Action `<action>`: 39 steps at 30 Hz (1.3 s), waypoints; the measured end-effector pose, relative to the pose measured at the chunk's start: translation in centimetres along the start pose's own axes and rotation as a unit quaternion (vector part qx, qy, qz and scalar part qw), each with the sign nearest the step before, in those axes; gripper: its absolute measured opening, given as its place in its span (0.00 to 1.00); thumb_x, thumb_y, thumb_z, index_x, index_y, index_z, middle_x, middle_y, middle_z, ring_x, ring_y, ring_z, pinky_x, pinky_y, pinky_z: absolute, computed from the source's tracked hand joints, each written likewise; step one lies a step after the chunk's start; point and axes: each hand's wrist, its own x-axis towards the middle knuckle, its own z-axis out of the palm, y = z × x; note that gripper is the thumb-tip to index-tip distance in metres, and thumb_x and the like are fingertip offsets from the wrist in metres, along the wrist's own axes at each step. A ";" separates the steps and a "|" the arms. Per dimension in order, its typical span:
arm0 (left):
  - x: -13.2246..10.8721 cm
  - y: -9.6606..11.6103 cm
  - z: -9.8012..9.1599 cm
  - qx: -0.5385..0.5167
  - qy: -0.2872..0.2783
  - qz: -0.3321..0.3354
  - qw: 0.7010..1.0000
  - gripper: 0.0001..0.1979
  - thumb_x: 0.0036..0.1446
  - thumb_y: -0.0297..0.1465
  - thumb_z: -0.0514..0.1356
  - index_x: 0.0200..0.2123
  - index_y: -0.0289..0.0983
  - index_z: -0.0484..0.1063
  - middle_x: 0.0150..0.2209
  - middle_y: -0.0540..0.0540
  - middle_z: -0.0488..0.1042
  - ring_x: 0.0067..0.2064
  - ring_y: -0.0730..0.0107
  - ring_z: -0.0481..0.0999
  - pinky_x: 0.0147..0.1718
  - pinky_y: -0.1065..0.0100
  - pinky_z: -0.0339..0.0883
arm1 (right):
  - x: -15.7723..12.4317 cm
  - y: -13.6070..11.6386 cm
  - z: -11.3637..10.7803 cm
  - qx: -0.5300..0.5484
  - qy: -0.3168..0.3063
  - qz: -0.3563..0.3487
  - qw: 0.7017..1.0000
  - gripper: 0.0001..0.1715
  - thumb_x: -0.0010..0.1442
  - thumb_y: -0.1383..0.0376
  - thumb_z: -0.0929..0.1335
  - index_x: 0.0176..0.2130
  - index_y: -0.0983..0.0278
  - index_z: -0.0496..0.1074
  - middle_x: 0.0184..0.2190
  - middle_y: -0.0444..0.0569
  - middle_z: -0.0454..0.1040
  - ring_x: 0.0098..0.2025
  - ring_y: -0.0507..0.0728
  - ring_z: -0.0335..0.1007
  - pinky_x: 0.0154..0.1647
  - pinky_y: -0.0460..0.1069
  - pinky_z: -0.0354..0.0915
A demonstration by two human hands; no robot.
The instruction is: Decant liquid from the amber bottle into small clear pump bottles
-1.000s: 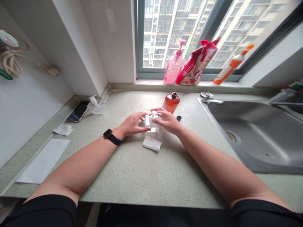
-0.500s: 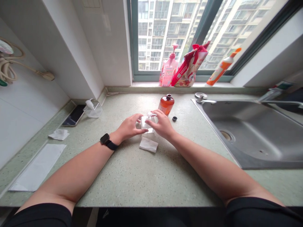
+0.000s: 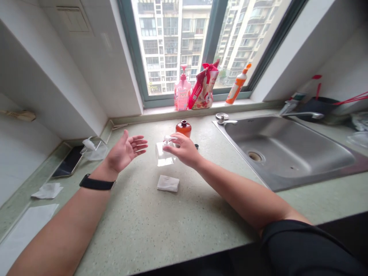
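Observation:
A clear square pump bottle [image 3: 165, 154] stands upright on the counter. My right hand [image 3: 184, 149] has its thumb and fingers around the white pump head [image 3: 167, 140]. Left of the bottle and apart from it, my left hand [image 3: 123, 151] is open and empty, palm turned inward with fingers stretched out. Behind my right hand stands an amber bottle [image 3: 184, 128] without a cap, partly hidden. Its black cap [image 3: 196, 146] lies beside it, mostly covered by my hand. A folded white tissue [image 3: 168, 183] lies in front of the clear bottle.
On the left lie a phone [image 3: 68, 161], a clear container with a tissue in it [image 3: 94, 148], a crumpled tissue [image 3: 47, 190] and a white sheet [image 3: 31, 222]. A steel sink [image 3: 301, 153] is at right. A pink pump bottle [image 3: 182, 94], red bag [image 3: 204, 88] and orange bottle [image 3: 236, 89] line the windowsill.
My left hand has let go of the clear bottle, moved left and opened. My right hand stays at the pump head. The whole view has turned to the right.

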 end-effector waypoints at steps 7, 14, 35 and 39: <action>0.4 1.2 -0.7 -0.181 0.087 -0.088 0.976 0.25 0.80 0.43 0.43 0.46 0.35 0.76 0.38 0.40 0.79 0.39 0.60 0.82 0.42 0.57 0.81 | 1.8 -1.4 -2.3 0.050 0.021 0.003 0.999 0.33 0.47 0.38 0.82 0.40 0.59 0.83 0.42 0.49 0.79 0.50 0.60 0.79 0.57 0.58 0.75; 0.8 -2.6 -1.1 0.418 0.069 0.185 0.887 0.15 0.68 0.45 0.61 0.48 0.41 0.78 0.48 0.39 0.81 0.52 0.47 0.80 0.57 0.47 0.73 | 4.1 -2.4 -8.1 0.092 0.068 0.015 0.993 0.35 0.42 0.40 0.84 0.40 0.58 0.80 0.41 0.47 0.83 0.47 0.60 0.80 0.57 0.59 0.76; 0.3 -6.6 0.9 0.729 -0.067 0.349 0.585 0.16 0.74 0.34 0.53 0.52 0.39 0.81 0.53 0.37 0.82 0.52 0.51 0.78 0.66 0.44 0.63 | 3.6 9.2 -20.1 -0.021 0.206 0.143 0.968 0.38 0.28 0.43 0.86 0.33 0.63 0.81 0.35 0.53 0.84 0.40 0.62 0.79 0.53 0.62 0.74; 0.0 -6.0 0.7 0.727 -0.045 0.341 0.594 0.16 0.73 0.34 0.55 0.54 0.40 0.80 0.53 0.37 0.81 0.54 0.51 0.78 0.67 0.43 0.61 | 3.3 9.5 -20.0 -0.056 0.203 0.142 0.967 0.30 0.37 0.47 0.86 0.33 0.62 0.80 0.35 0.54 0.84 0.42 0.63 0.80 0.53 0.61 0.74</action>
